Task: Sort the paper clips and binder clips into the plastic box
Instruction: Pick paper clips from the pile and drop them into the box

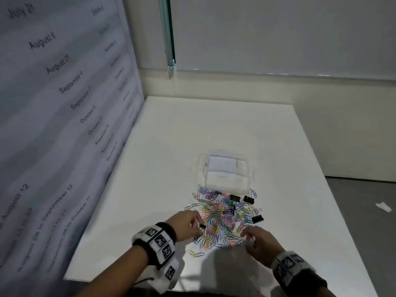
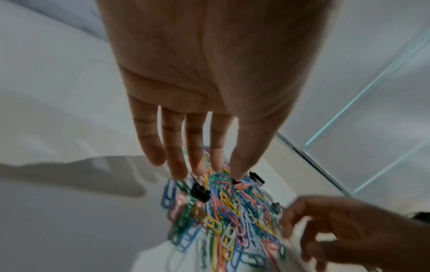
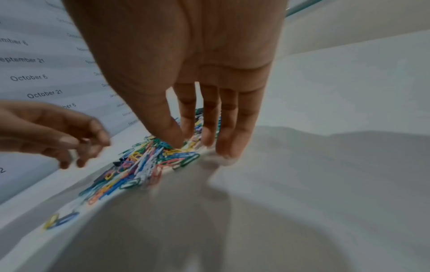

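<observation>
Flanking the paper clips [image 1: 222,219] — left hand [image 1: 185,226], right hand [image 1: 262,243].

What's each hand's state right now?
Left hand: pinching a black binder clip.
Right hand: open, straight fingertips down at the edge of the paper clip pile, nothing visibly gripped.

A large white printed sheet [image 1: 64,103] standing along the left edge of the table [image 1: 214,129] carries a column of dates: July 21, August 6, August 21, September 6, September 21, October 6, October 21, November 6. Lower down it reads August 12 and August 28 to September 12. A smaller column beside these is too blurred to read.
</observation>
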The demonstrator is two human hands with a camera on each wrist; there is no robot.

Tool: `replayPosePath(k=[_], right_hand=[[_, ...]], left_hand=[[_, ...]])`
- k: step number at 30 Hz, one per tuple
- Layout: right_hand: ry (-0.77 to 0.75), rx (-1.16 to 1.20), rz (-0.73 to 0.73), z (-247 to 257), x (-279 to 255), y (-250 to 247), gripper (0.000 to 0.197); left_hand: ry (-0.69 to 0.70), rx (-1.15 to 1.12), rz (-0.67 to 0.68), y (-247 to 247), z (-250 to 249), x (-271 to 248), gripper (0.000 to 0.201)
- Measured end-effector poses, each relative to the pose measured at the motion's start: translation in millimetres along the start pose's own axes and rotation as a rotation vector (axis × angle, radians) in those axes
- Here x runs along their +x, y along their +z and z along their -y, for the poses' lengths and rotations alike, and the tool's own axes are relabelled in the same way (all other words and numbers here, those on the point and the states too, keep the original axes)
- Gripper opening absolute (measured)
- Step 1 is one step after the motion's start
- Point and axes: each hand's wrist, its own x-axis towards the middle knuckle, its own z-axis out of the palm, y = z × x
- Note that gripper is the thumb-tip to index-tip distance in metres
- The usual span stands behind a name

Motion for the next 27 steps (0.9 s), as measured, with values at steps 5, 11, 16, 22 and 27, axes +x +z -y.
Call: replayPosePath(k=[5, 11, 16, 22, 27], right_hand=[[-0.033, -0.054, -0.016, 24, 28, 3, 0.059], [-0.121, -0.038, -0.123, 39, 44, 11, 0.081], [-0.089, 0.051, -0.111, 40, 49, 6, 0.026], [-0.006, 0.094, -0.176, 46, 49, -7, 0.023], [-0.076, 0.065, -0.195, 49, 48, -7, 0.019]], left_hand=[[0.032, 0.169, -0.018, 18, -20, 27, 0.07], [0.089, 0.304, -0.059, 30, -18, 44, 0.089], [0.122, 0.335, -0.051, 22, -9, 45, 0.053], [0.17, 0.21, -0.048, 6, 3, 50, 0.02], [0.146, 0.051, -0.073, -4, 3, 53, 0.021]])
